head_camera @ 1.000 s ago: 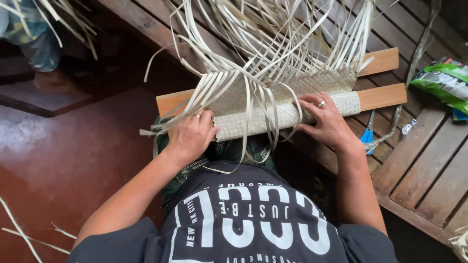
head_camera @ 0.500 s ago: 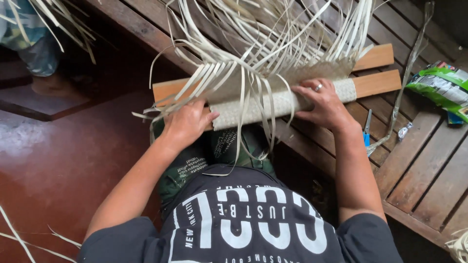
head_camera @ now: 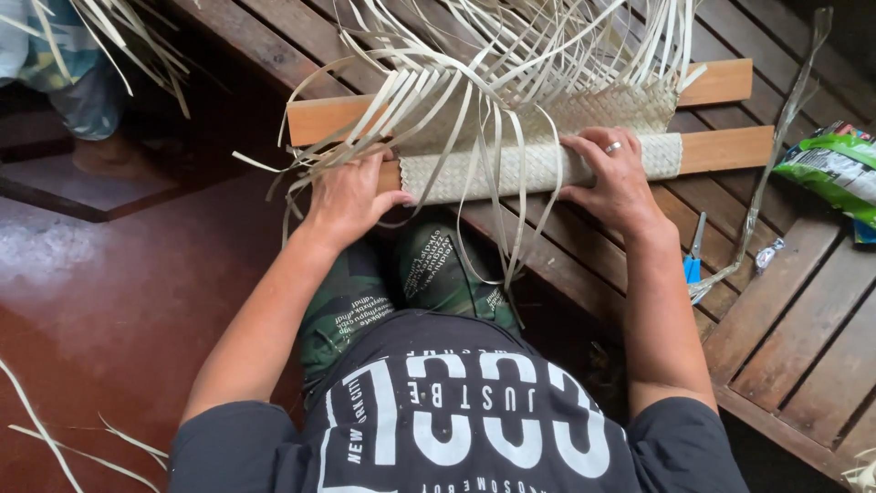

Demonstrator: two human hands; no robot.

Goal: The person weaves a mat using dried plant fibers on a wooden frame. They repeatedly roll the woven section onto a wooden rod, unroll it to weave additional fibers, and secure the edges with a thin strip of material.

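A pale woven mat (head_camera: 538, 164) of flat straw strips is wrapped around a wooden board (head_camera: 725, 148), with a second board (head_camera: 319, 117) lying behind it. Many loose strips (head_camera: 511, 55) fan out from the weave and hang over it. My left hand (head_camera: 351, 196) presses on the left end of the wrapped mat, fingers closed over its edge. My right hand (head_camera: 620, 178), with a ring on one finger, grips the mat near the middle right. My knees in green patterned trousers (head_camera: 429, 274) are just below the board.
The work lies on a slatted wooden platform (head_camera: 803, 310). Blue-handled scissors (head_camera: 693, 256) lie right of my right arm, a green snack packet (head_camera: 835, 173) at the far right. A dark red floor (head_camera: 109, 310) with stray strips lies left. Another person's foot (head_camera: 114, 151) shows upper left.
Both hands have slid a little along the rolled mat and pulled it toward me. More loose strips now hang over its front.
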